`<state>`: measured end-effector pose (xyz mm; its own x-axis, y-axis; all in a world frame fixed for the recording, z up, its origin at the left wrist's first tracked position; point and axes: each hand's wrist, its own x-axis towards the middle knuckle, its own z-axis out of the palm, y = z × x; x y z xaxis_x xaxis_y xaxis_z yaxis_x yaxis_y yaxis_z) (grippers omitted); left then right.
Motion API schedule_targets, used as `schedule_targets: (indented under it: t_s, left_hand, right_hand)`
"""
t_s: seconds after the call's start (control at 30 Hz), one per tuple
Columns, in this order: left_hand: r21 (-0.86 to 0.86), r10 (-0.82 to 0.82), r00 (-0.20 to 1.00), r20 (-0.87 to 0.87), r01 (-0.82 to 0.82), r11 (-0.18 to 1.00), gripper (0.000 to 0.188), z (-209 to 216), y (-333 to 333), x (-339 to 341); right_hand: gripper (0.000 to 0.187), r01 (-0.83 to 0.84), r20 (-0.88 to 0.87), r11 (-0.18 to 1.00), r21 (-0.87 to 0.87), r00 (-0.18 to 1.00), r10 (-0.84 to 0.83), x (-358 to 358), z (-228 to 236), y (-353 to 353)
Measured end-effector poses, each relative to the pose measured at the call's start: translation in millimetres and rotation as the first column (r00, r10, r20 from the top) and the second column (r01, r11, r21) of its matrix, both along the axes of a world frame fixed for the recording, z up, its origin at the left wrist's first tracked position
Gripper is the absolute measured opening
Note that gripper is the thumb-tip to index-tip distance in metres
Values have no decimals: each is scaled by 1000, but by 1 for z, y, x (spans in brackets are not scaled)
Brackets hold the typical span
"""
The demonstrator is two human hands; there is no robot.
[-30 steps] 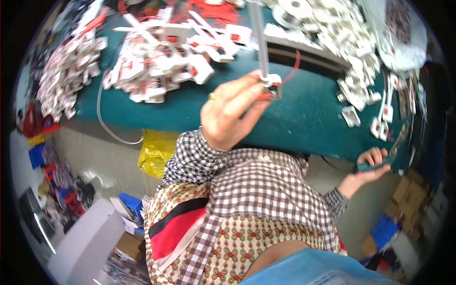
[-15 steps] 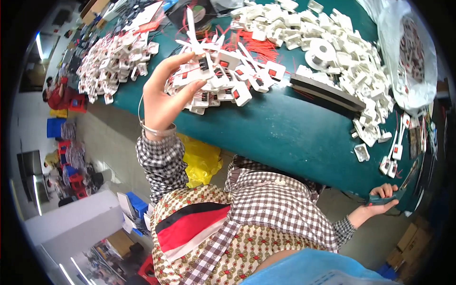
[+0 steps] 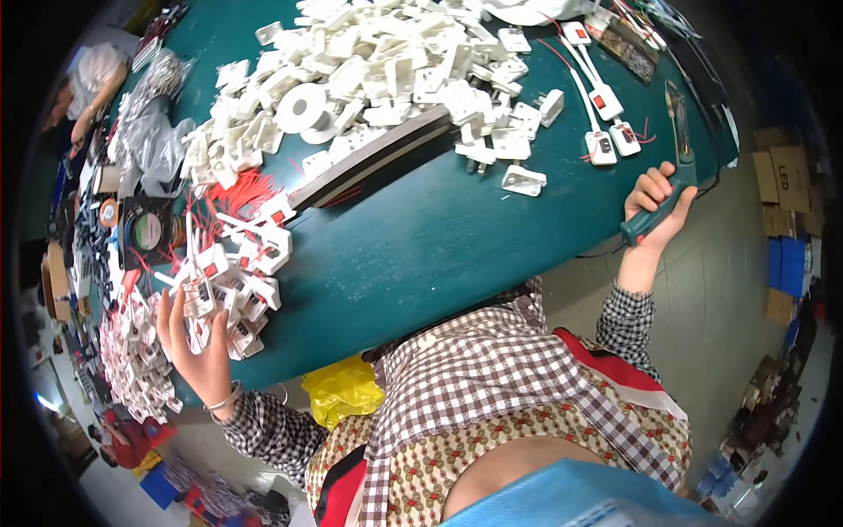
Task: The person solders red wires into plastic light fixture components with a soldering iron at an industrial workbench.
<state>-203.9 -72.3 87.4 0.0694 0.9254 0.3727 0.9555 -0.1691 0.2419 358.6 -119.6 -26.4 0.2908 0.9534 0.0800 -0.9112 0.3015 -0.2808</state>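
My right hand (image 3: pixel 657 211), at the table's right edge, is wrapped round the green handle of a soldering iron (image 3: pixel 645 227), its metal shaft pointing away from me. At the left, my left hand (image 3: pixel 200 364) has its fingers and thumb spread, with nothing visible between them. It is over the near side of a heap of white switch housings (image 3: pixel 255 285) with red rockers and red wires; whether the fingertips touch any piece I cannot tell. Several wired switch pieces (image 3: pixel 601 101) with white arms lie at the upper right, beyond the iron.
A large pile of white plastic shells (image 3: pixel 386 61) spreads over the far side of the green table (image 3: pixel 413 255). A white spool (image 3: pixel 303 110) and a long dark bar (image 3: pixel 373 158) stand before it. Red wires (image 3: pixel 241 193) lie left; another person's arm (image 3: pixel 101 105) shows far left.
The view has swung to the right, shifting the table leftward. My right hand has risen with the soldering iron, now tilted upright. My left hand stays by the switch heap, fingers still apart.
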Motion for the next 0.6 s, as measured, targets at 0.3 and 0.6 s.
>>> schedule_targets:
  t_s: [0.3, 0.6]
  left_hand:
    - [102, 101, 985, -138, -87, 991, 57, 10, -5, 10]
    - [197, -154, 730, 666, 27, 980, 27, 45, 13, 156]
  right_hand:
    - [51, 79, 46, 996, 40, 996, -81, 28, -1, 8]
    - [53, 145, 91, 989, -15, 986, -143, 19, 15, 18]
